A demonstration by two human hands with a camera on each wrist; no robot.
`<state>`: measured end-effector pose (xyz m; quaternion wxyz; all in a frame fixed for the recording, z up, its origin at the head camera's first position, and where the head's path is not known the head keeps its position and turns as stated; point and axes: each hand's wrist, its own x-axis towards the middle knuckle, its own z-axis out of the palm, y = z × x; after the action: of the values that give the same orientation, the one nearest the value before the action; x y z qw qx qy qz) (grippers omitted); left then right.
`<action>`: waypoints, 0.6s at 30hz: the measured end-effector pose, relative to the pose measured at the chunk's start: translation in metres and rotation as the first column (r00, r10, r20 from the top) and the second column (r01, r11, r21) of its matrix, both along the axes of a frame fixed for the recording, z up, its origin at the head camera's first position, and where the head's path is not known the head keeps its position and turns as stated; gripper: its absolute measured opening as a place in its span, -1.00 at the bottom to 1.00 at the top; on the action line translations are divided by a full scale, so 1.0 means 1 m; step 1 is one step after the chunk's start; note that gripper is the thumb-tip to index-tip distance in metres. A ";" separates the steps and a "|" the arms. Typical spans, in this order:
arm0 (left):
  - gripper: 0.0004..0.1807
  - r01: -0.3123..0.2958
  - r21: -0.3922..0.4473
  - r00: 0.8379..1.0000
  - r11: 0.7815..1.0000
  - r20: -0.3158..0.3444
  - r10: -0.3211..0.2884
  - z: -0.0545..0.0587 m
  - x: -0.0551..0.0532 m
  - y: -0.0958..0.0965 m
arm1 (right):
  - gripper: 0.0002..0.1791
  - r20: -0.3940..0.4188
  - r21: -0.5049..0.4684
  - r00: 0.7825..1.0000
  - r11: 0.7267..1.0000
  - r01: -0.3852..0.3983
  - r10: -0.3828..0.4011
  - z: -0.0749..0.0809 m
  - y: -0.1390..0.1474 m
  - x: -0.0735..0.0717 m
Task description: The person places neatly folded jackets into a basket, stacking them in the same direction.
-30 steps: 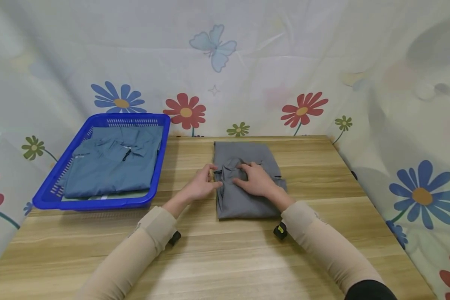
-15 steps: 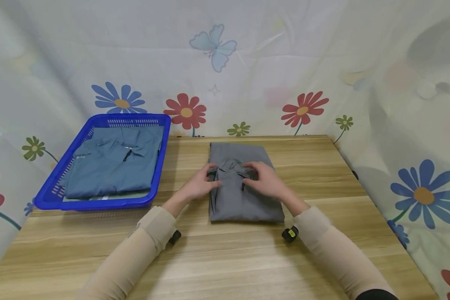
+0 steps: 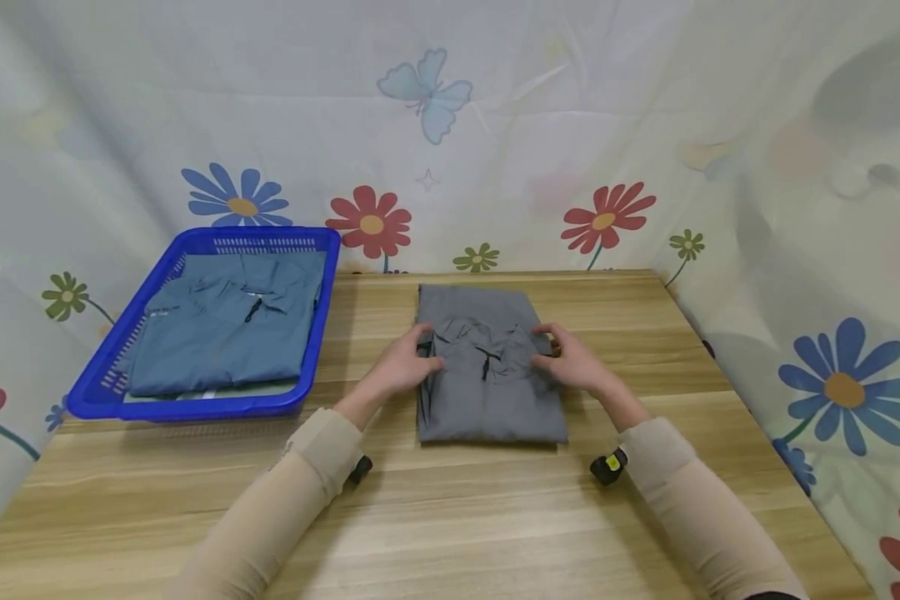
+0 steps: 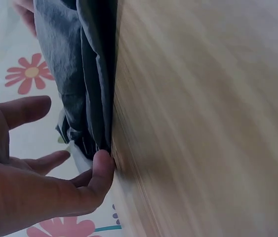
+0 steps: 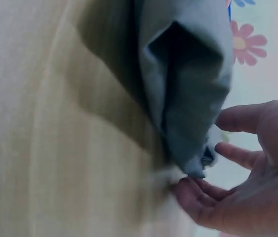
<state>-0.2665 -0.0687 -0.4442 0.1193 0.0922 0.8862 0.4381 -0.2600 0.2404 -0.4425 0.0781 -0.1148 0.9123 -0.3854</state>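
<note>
A folded grey jacket (image 3: 487, 408) lies on the table in the head view, collar up, with a short dark zip pull at its neck. My left hand (image 3: 401, 364) is at its left edge, thumb over the top. In the left wrist view, that hand's (image 4: 35, 182) fingers are spread, one fingertip right at the lower edge of the layered cloth (image 4: 64, 64). At the opposite edge is my right hand (image 3: 576, 362), thumb and fingers apart. The right wrist view shows this hand (image 5: 257, 192) with fingertips close by a corner of the jacket (image 5: 198, 98).
To the left stands a blue plastic basket (image 3: 210, 407) holding folded blue-grey jackets (image 3: 217, 350). The wooden table (image 3: 450, 517) ends at a white curtain (image 3: 510, 150) printed with flowers, which also runs along both sides.
My right hand has moved right, from over the collar to the jacket's right edge, uncovering the zip pull. The jacket has shifted slightly left. My left hand stays at the left edge.
</note>
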 end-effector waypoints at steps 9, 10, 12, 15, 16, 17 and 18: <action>-0.22 -0.085 0.076 0.996 0.993 0.030 0.083 -0.002 -0.010 0.008 | -0.42 0.083 -0.096 0.996 0.995 -0.007 0.015 -0.008 0.000 -0.009; -0.23 -0.088 0.085 0.996 0.993 0.030 0.086 -0.002 -0.011 0.008 | -0.40 0.090 -0.109 0.996 0.994 -0.007 0.017 -0.007 -0.001 -0.010; -0.23 -0.086 0.096 0.996 0.992 0.024 0.084 -0.002 -0.012 0.008 | -0.38 0.096 -0.126 0.995 0.992 -0.008 0.021 -0.007 -0.002 -0.010; -0.25 -0.065 0.101 0.998 0.993 0.001 0.066 -0.001 -0.012 0.008 | -0.34 0.101 -0.153 0.995 0.988 -0.011 0.026 -0.007 -0.002 -0.010; -0.25 -0.056 0.104 0.998 0.993 -0.007 0.057 -0.001 -0.012 0.008 | -0.33 0.100 -0.161 0.995 0.987 -0.013 0.030 -0.007 -0.001 -0.010; -0.25 -0.046 0.107 0.999 0.993 -0.014 0.047 -0.001 -0.012 0.007 | -0.32 0.096 -0.167 0.995 0.986 -0.021 0.038 -0.007 -0.001 -0.010; -0.25 -0.037 0.110 0.999 0.993 -0.019 0.039 -0.001 -0.012 0.007 | -0.31 0.093 -0.175 0.995 0.984 -0.028 0.045 -0.007 0.000 -0.010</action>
<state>-0.2781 -0.0621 -0.4451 0.0963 0.0863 0.8636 0.4872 -0.2703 0.2406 -0.4497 0.1191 -0.1190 0.8682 -0.4668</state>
